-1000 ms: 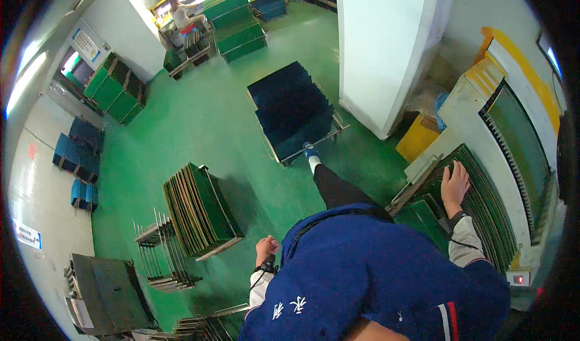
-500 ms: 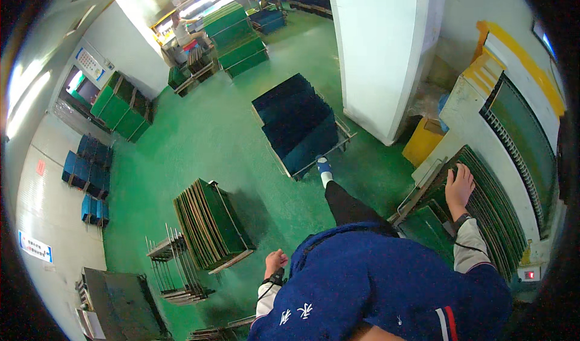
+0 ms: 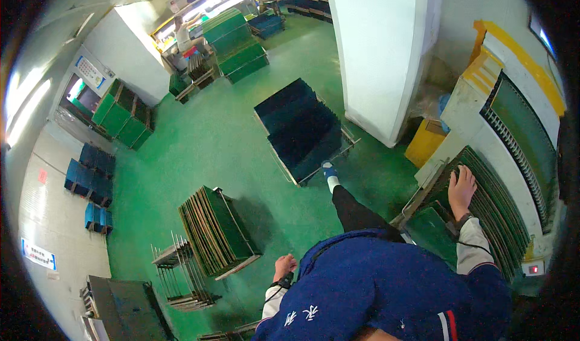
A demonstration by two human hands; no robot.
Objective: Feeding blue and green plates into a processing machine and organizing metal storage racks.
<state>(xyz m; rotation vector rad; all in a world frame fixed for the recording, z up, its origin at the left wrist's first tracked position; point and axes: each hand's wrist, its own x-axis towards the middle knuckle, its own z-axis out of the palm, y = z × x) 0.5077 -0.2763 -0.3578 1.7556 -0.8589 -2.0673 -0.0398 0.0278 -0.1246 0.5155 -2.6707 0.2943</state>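
Observation:
My right hand (image 3: 461, 190) lies on the top edges of a row of green panels (image 3: 496, 211) standing in a rack at the right, its fingers stretched forward. It does not visibly grip any one panel. My left hand (image 3: 284, 268) hangs at my left side with nothing in it, the fingers loosely bent and a little apart. Beyond my body, my foot in a blue and white shoe (image 3: 329, 170) is at the near edge of a rack of dark blue panels (image 3: 302, 126). I cannot tell whether it touches.
A machine with a slotted conveyor (image 3: 524, 147) stands right of the green panels. A white pillar (image 3: 383, 63) rises ahead. To my left stand a rack of upright panels (image 3: 211, 232) and a bare metal rack (image 3: 184, 274). Far off, a person (image 3: 182, 36) sits by stacked green panels (image 3: 232, 42).
The floor and racks sit slightly lower and further right in view. My left hand has shifted right and its fingers have loosened. The right hand stays on the green panels.

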